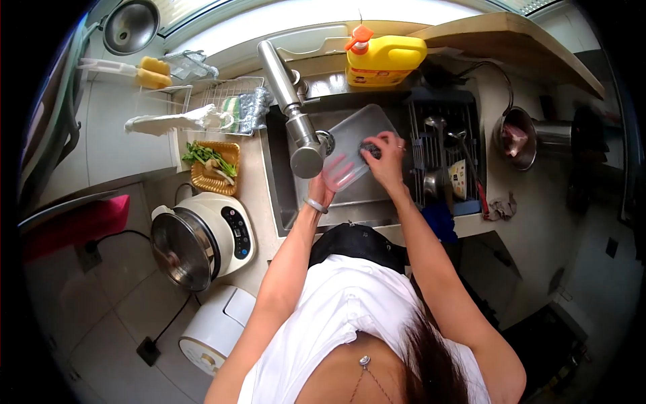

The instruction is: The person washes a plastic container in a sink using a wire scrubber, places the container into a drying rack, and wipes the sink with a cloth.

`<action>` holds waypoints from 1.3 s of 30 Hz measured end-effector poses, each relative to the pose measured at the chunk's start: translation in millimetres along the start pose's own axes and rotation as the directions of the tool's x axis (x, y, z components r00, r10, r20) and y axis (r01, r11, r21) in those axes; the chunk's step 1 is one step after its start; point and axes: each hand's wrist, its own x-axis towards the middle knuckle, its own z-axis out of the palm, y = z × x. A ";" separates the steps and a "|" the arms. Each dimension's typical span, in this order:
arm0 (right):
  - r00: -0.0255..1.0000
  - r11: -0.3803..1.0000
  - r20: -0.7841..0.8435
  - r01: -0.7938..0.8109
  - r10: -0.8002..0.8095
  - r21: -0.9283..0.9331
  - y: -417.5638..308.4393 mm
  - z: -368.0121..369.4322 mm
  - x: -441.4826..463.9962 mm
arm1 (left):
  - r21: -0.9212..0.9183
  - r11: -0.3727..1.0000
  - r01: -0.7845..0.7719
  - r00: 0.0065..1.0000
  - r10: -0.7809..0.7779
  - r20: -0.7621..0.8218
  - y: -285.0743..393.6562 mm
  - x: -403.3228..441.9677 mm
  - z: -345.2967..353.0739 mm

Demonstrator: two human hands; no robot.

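Observation:
Over the steel sink (282, 195), my left hand (330, 180) holds a clear plastic container (356, 128) from beneath, its fingers showing through the plastic. My right hand (387, 160) is closed on a dark scrubber (369, 151) against the container's right side. The container is tilted, and whether anything lies in it cannot be made out. A metal faucet (289, 101) reaches over the sink just left of the container.
A yellow jug (387, 62) stands behind the sink. Right of the container is a rack (425, 135) with utensils, then a pan (515, 138) with meat. On the left are a basket of greens (214, 168), an electric cooker (202, 236) and a wire rack (222, 101).

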 end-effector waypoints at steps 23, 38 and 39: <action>0.796 0.874 0.441 0.213 -0.414 0.436 0.8 26.1 -4.5 | 0.263 0.961 0.088 0.996 -0.089 -0.010 33.4 -26.3 20.6; 0.886 0.956 0.413 0.099 -0.210 0.275 -35.5 -3.5 -21.9 | 0.180 0.974 0.136 0.991 -0.134 -0.024 43.8 -32.5 25.2; 0.844 0.935 0.461 0.124 -0.276 0.332 -36.0 -3.1 -23.6 | 0.209 0.968 0.139 0.990 -0.143 0.007 43.8 -32.5 22.1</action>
